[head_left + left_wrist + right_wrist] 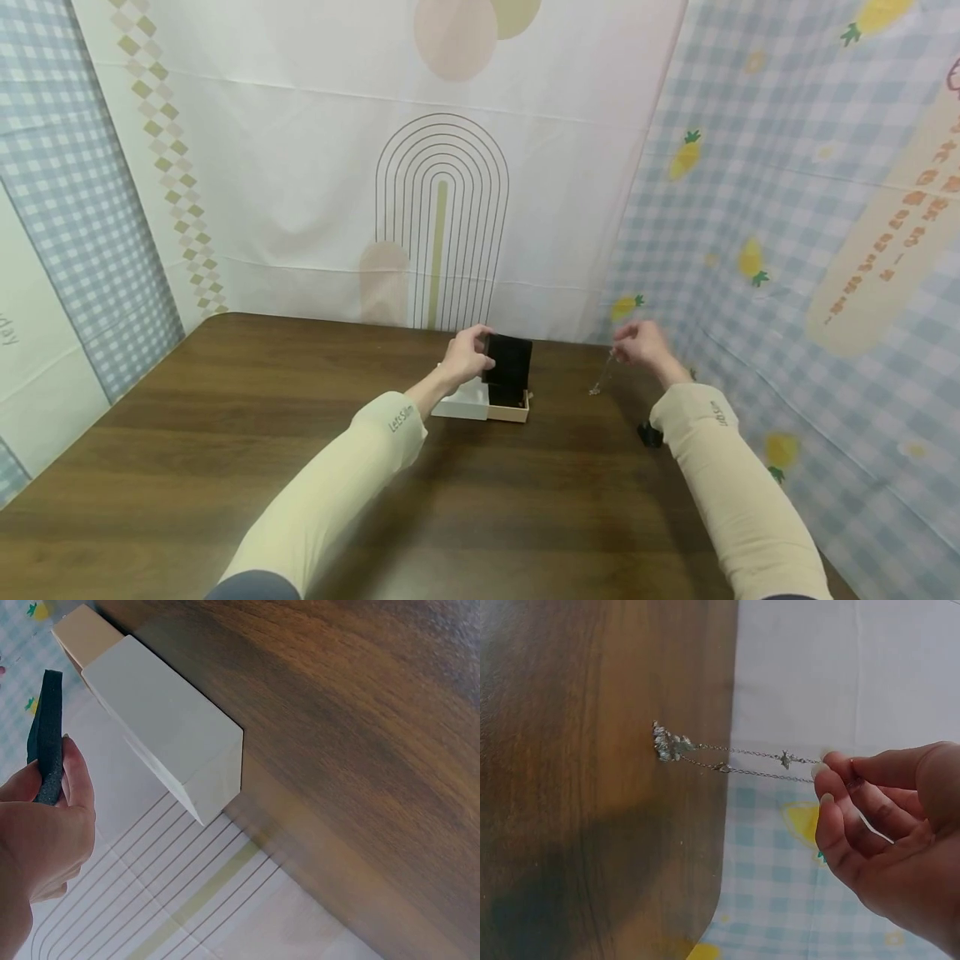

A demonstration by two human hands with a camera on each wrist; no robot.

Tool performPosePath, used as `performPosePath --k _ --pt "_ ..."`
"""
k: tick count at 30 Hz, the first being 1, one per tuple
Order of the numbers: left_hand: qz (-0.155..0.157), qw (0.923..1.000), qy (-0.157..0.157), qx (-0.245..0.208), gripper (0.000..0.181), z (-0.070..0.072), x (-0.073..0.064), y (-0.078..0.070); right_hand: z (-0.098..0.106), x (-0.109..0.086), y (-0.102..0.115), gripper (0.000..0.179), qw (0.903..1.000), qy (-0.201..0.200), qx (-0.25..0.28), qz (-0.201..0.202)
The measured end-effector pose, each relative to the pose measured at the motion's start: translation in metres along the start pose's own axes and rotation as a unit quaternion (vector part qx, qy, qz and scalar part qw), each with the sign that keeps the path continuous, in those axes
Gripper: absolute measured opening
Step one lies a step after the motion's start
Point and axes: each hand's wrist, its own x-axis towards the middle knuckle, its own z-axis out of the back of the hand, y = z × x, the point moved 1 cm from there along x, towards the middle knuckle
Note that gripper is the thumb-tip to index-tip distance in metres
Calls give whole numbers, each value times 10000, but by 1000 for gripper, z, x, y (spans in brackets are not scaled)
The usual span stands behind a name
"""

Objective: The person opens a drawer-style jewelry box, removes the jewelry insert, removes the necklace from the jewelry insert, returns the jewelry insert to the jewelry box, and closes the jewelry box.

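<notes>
My left hand (467, 357) pinches a thin black foam pad (512, 358) between thumb and fingers, holding it upright over a small box. The box has a white sleeve (161, 705) and a tan drawer (508, 414) slid partly out at its right end; the drawer's inside looks dark. To the right, my right hand (900, 817) pinches a silver chain bracelet (742, 752) at its top. Its two strands hang down, with small star-like charms along them and a cluster of sparkling charms (662, 742) at the bottom, just above the table.
A small black object (650, 434) lies on the brown wooden table (525, 508) beside my right sleeve. Behind the table hangs a white patterned cloth (300, 167), and a checked cloth (787, 333) with pineapples borders the right side.
</notes>
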Motion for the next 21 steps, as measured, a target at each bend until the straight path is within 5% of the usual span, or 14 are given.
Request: performPosePath --k 15,21 --pt "20 10000 -27 -86 57 3 -1 0 -10 1 -13 23 9901 -104 -1330 428" --pt "49 9999 -37 -91 57 3 0 -1 -14 0 -17 23 9828 -2 -1821 311"
